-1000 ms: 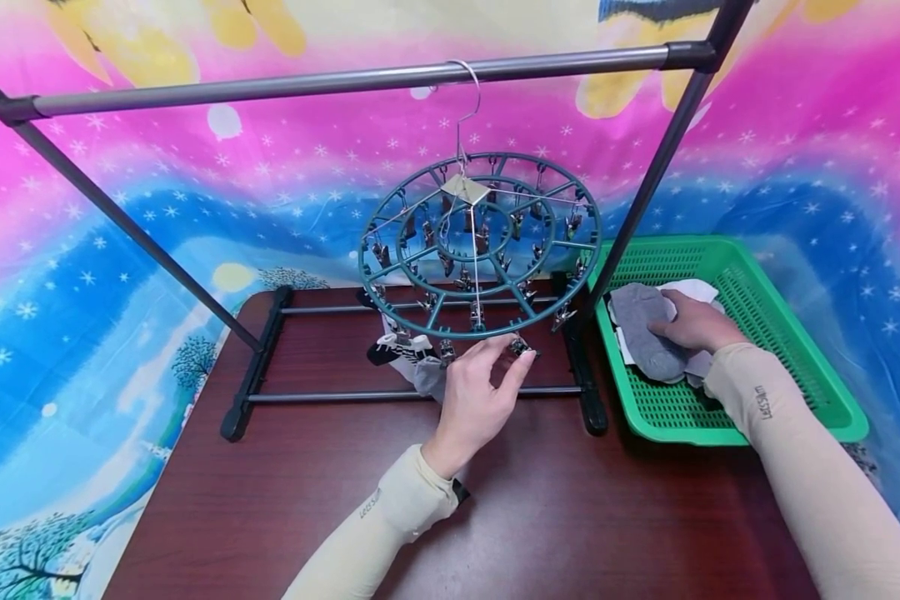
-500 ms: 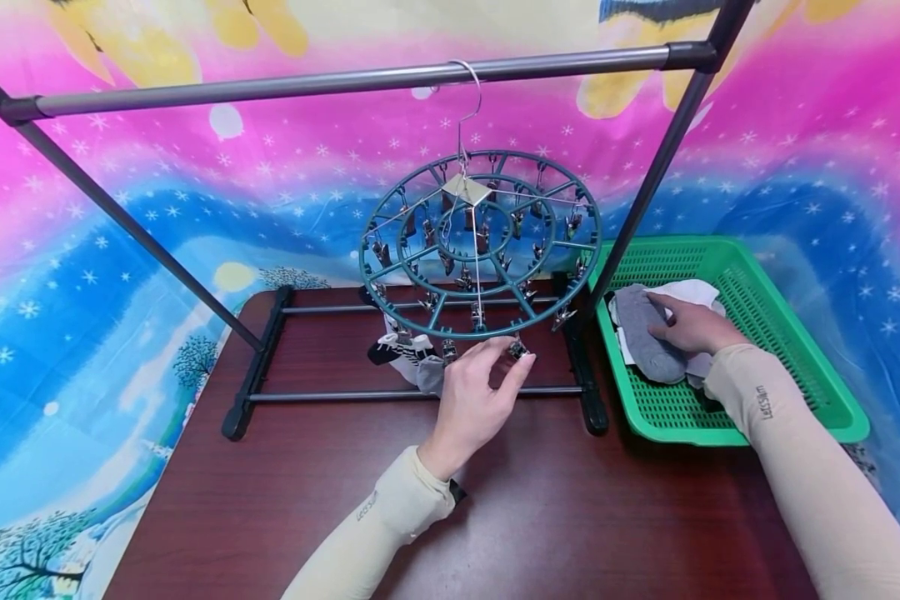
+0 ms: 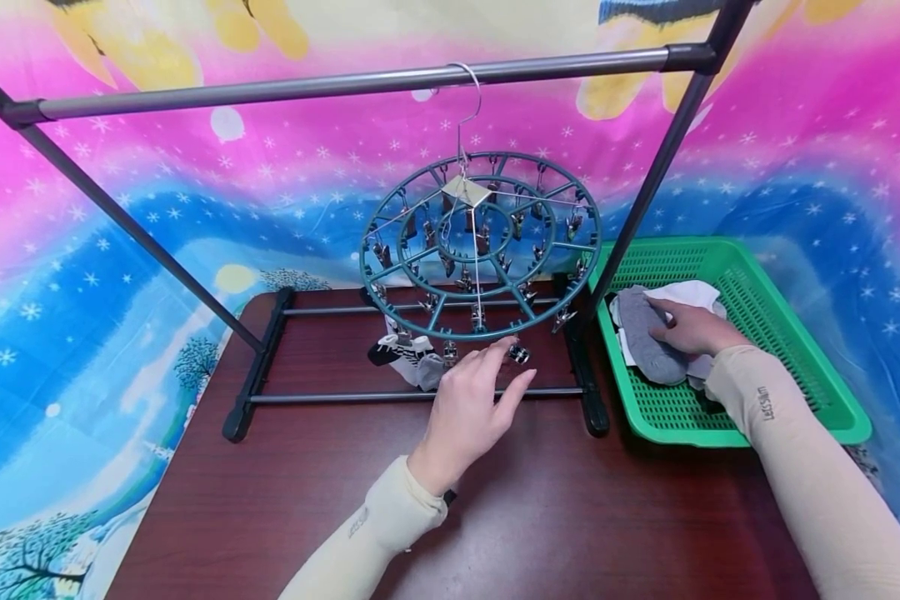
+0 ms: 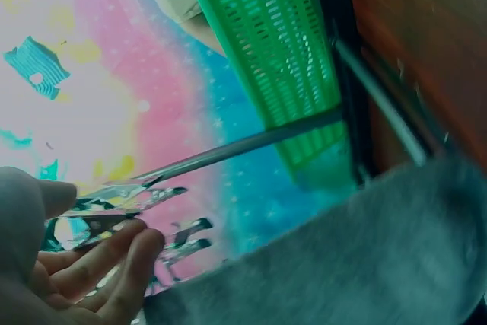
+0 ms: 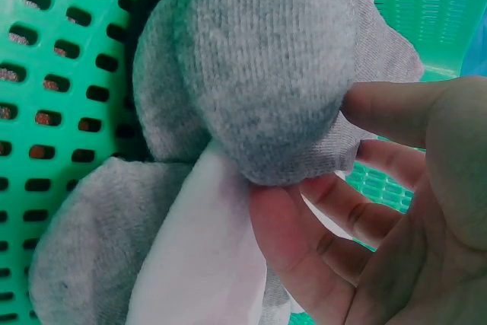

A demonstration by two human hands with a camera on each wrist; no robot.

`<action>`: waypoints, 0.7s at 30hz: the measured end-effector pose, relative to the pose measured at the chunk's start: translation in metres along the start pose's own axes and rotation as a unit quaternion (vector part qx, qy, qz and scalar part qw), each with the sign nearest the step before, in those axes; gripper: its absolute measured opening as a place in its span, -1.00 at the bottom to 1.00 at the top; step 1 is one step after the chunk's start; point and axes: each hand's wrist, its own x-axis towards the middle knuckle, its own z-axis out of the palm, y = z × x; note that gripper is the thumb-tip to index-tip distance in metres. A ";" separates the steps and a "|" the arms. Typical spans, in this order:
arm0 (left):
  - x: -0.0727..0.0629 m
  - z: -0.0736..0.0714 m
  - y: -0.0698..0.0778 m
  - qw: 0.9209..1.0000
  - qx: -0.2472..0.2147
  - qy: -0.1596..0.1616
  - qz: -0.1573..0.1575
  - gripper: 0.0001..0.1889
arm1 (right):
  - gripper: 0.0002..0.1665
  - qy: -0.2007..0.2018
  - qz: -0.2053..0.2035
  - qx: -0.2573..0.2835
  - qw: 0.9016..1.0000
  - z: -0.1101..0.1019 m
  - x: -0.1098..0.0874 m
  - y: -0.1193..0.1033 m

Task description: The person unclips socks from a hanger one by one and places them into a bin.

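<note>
My left hand [image 3: 468,408] is raised below the front rim of the round green clip hanger [image 3: 461,292]. Its thumb and fingers are spread apart beside a dangling metal clip [image 3: 520,354]; in the left wrist view the clip [image 4: 99,222] lies in the gap between them. A black, white and grey sock [image 3: 412,358] hangs under the hanger, left of that hand. My right hand [image 3: 693,327] is in the green basket [image 3: 787,333], pinching a grey sock [image 3: 648,337]. In the right wrist view the thumb lies at the edge of the grey sock [image 5: 266,66], fingers partly beneath.
A rack's metal bar [image 3: 345,82] carries the hanger by its hook. Its black feet [image 3: 585,392] stand on the dark red table [image 3: 292,500], left of the basket. White cloth [image 3: 693,292] and other socks lie in the basket. A patterned cloth [image 3: 157,192] hangs behind.
My left thumb and fingers have parted from the metal clip, and the hand has drawn slightly down and left. The grey sock has shifted a little right under my right hand.
</note>
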 end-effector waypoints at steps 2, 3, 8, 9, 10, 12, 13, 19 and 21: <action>-0.001 -0.004 0.002 0.999 0.039 0.006 0.020 -0.51 | -0.11 -0.001 0.001 -0.002 1.000 -0.001 -0.001 0.000; -0.001 -0.006 0.003 0.998 0.055 0.017 0.034 -0.52 | -0.11 -0.002 0.001 -0.002 1.000 -0.001 -0.001 -0.001; 0.003 -0.023 -0.001 0.965 0.111 0.169 0.169 -0.71 | -0.11 -0.004 0.003 0.005 1.000 -0.001 -0.001 -0.001; 0.005 -0.027 -0.003 0.950 0.121 0.209 0.197 -0.75 | -0.11 -0.003 0.002 0.007 1.000 -0.001 -0.001 -0.001; 0.007 -0.032 -0.006 0.936 0.131 0.244 0.218 -0.76 | -0.11 -0.002 0.002 0.007 1.000 -0.001 0.000 0.000; 0.011 -0.041 -0.014 0.917 0.143 0.290 0.232 -0.67 | -0.11 -0.002 0.003 0.010 1.000 -0.001 -0.001 0.000; 0.013 -0.045 -0.019 0.915 0.144 0.302 0.227 -0.60 | -0.11 -0.001 0.003 0.011 1.000 0.000 -0.001 0.001; 0.019 -0.067 -0.054 0.955 0.109 0.248 0.118 -0.39 | -0.11 -0.002 0.000 0.009 1.000 0.001 -0.001 0.002; 0.019 -0.072 -0.064 0.966 0.109 0.217 0.094 -0.42 | -0.11 -0.001 0.002 0.013 1.000 0.000 -0.001 0.001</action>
